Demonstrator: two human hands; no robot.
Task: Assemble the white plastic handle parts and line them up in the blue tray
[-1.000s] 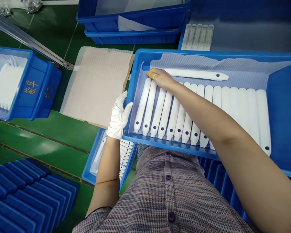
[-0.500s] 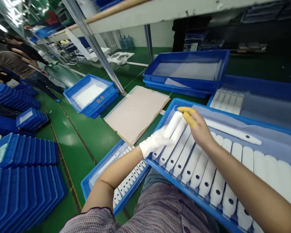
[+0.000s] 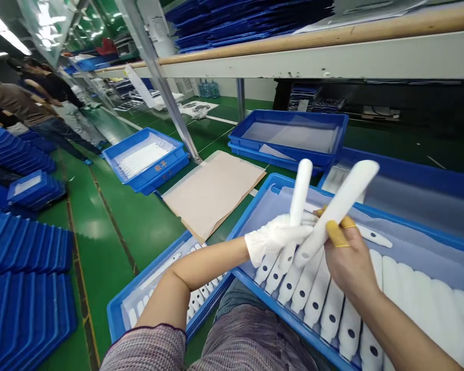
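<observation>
- Our left hand (image 3: 274, 237), in a white glove, grasps one white piece (image 3: 302, 185) that rises nearly upright above the fingers.
- Our right hand (image 3: 350, 260), with yellow finger covers, grips a second piece (image 3: 348, 196), tilted, its rounded end up and away to the right of our left hand, its holed end close by the glove.
- Below both hands lies the blue tray (image 3: 250, 207), with a row of white pieces (image 3: 408, 304) under and to the right of our right hand; a loose piece (image 3: 375, 236) lies just beyond that hand.
- Under our left forearm is a lower tray (image 3: 115, 322) of similar pieces.
- The likeliest trouble, we judge, is a knock: the two held pieces come very near each other at their lower ends, and we cannot tell whether they touch. A small twist of either wrist could scuff them.
- Smooth surfaces might slide in our glove, dropping a piece onto the row beneath.
- A low sweep of our right hand could nudge the loose piece.
</observation>
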